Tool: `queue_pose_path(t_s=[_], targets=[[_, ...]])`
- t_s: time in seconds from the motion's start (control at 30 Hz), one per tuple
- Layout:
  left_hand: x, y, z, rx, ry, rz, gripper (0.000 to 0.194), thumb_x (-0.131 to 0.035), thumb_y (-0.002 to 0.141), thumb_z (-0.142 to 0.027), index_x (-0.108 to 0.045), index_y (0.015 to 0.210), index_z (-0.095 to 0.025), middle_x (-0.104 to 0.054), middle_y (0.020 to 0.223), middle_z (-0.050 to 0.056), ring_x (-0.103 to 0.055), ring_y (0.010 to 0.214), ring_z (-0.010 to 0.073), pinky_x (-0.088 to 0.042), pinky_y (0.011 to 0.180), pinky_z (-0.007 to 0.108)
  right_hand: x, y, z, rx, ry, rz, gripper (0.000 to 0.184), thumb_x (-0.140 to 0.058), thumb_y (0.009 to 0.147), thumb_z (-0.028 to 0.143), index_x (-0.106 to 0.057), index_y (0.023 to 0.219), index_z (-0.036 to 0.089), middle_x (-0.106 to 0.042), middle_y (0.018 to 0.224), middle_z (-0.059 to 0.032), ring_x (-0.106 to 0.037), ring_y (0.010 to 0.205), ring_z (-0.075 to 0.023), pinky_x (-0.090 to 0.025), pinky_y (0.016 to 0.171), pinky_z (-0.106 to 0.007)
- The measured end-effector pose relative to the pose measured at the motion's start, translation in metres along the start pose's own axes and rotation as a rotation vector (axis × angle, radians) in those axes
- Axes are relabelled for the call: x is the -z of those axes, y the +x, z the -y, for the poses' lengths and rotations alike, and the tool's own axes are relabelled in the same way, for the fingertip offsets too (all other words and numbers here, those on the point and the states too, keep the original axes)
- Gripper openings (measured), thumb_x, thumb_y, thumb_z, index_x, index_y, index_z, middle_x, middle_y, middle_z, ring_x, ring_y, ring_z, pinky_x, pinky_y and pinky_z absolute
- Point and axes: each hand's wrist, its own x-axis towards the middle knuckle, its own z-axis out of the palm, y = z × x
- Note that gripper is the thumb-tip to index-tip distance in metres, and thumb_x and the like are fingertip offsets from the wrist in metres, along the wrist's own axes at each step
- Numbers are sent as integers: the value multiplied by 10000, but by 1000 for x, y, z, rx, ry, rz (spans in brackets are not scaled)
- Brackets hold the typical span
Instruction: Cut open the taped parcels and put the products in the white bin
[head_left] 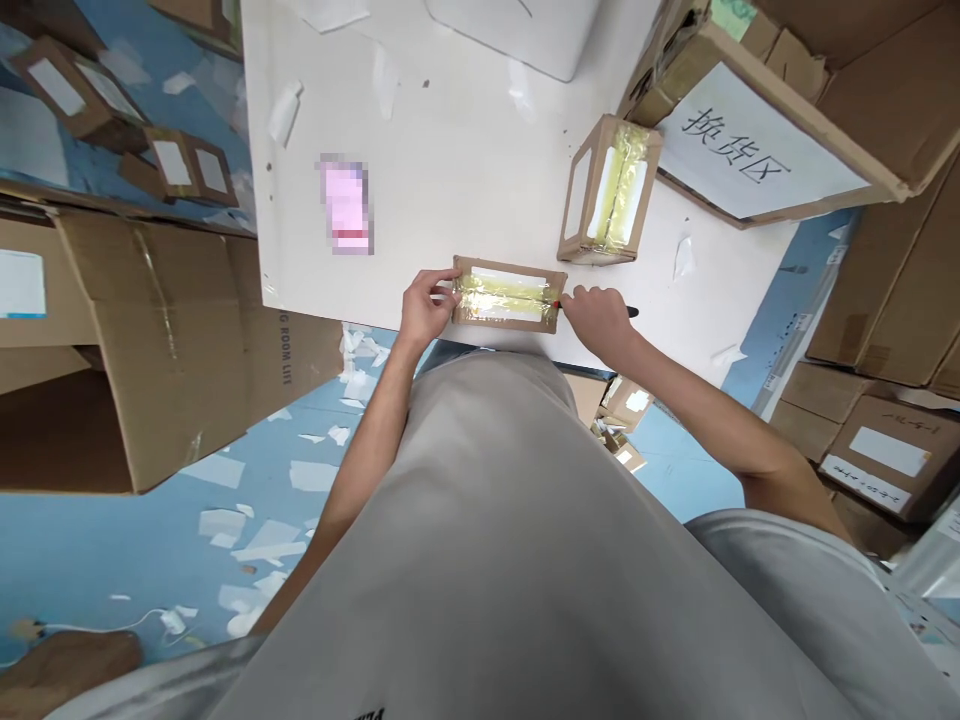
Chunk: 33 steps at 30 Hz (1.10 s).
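Note:
A small cardboard box (506,315) lies at the near edge of the white table, with shiny yellowish tape along its upper face over a white label. My left hand (427,305) grips the box's left end, thumb and fingers against its edge and top. In my closed right hand (598,318) is a slim box cutter (633,312); its black end sticks out behind the fist, and a bit of red shows at the front, by the box's right end. The blade cannot be made out. Behind and to the right stands a second taped box (611,190).
A large open carton (765,150) with a handwritten sign takes up the table's right. A pixelated pink item (347,205) and a small white bottle (285,113) lie left. Another big carton (187,330) stands left of the table. Paper scraps (315,475) litter the blue floor.

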Motion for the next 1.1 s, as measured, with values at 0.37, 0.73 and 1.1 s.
queue_pose_path(t_s=[0.37,0.73,1.1], targets=[[-4,4,-10,-20,67,42,433,-701,899,-241,-833,1312,-250,-761,1403,110,-786,1024,230,-686,898,379,-25,-6,5,-40,72,31,486,-390,1111,-30,-786,1369,83,-814,1350,-265,-810,1198,-314,-476,855,-365],[-10,5,-10,-63,74,38,447,-708,886,-283,-835,1312,-238,-781,1380,105,-780,1027,238,-698,947,398,-68,-19,-27,-64,106,8,472,-431,1127,-9,-693,1484,155,-795,1317,-201,-788,1157,-295,-384,798,-339],[21,20,28,20,20,-101,479,-725,924,-310,-799,1391,-234,-802,1497,128,-804,1167,277,-691,1029,416,-169,35,5,-113,977,-487,446,-302,1251,401,-611,1497,194,-813,1396,-177,-766,1232,-276,-567,1027,-350]])
